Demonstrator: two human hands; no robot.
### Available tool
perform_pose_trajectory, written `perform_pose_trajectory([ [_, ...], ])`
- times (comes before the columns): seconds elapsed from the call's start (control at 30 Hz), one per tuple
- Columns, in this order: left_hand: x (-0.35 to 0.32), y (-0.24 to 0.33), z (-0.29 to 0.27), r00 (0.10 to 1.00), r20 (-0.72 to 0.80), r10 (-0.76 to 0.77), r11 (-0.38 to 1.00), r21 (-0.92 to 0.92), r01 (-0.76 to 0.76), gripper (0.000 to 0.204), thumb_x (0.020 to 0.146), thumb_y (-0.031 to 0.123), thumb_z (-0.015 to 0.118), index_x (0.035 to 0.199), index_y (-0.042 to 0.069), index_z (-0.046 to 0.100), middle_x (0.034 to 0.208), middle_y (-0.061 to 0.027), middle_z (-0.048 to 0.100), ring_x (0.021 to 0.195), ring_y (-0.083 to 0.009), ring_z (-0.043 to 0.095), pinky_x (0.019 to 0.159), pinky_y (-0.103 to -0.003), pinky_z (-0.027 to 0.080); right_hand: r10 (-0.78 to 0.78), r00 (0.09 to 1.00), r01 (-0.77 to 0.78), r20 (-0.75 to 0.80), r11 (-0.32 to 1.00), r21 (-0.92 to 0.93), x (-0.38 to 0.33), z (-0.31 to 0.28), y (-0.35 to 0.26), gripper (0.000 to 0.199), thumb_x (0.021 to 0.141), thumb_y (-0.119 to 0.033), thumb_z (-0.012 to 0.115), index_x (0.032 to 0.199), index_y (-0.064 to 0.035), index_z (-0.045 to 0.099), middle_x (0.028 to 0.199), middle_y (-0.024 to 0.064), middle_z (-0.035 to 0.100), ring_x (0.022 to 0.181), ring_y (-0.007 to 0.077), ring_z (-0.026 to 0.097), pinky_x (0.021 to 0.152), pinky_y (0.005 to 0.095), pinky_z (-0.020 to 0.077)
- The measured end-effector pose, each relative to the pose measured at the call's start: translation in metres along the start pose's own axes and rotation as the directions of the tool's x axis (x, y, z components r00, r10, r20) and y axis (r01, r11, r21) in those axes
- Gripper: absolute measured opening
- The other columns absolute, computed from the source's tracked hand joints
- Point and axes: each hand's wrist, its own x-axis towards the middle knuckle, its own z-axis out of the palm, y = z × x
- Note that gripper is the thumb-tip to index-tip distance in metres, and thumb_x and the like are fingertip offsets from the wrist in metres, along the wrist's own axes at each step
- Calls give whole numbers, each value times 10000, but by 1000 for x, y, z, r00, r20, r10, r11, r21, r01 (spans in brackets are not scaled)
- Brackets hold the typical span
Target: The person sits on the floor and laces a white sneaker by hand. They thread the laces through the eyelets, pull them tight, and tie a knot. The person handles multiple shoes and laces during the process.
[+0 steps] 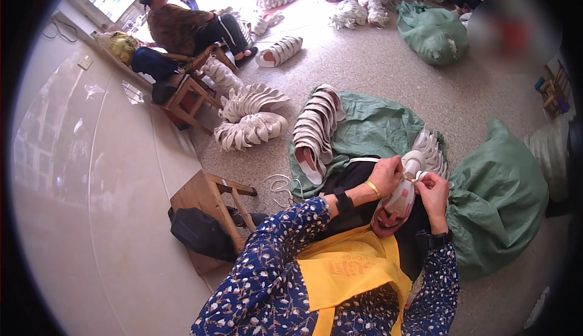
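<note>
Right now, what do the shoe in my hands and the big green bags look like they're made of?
The shoe: seemingly soft white fabric or synthetic upper with pink trim, matte; both hands pinch its white lace. The green bags: thin woven plastic or cloth, judging by the crumpled, slightly shiny folds.

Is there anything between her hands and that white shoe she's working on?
Nothing visible. Both the left hand and right hand already touch the shoe, fingers at the lace near its top.
</note>
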Motion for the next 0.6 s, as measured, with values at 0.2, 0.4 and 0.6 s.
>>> perform_pose_trajectory([
  [0.2, -2, -3, 0, 999, -29, 17, 1000, 19, -16, 102, 801, 49, 667, 845, 10, 582, 750, -189, 652, 753, -400, 663, 673, -462, 511, 1, 1000, -1, 8, 999, 45, 2, 5, -4, 113, 867, 28, 733, 971, 41, 691, 837, 42, 721, 706, 84, 685, 610, 222, 581],
  [0.4, -2, -2, 2, 1000, -18, 11, 999, 35, -10, 113, 810, 41, 653, 862, 20, 554, 771, -184, 635, 788, -412, 639, 689, -484, 488, -94, 995, 93, -16, 993, -67, 1, 7, -4, 94, 870, 16, 735, 937, 34, 672, 823, 29, 708, 700, 85, 680, 608, 236, 570],
  [0.6, 0, -3, 1, 988, -141, 63, 998, 36, -58, 208, 811, 48, 650, 964, 31, 510, 836, -181, 583, 814, -424, 601, 702, -491, 474, -135, 983, 100, -123, 962, -253, -4, 11, -20, 128, 842, -12, 759, 917, 26, 662, 763, 78, 697, 670, 136, 684, 613, 299, 546],
])
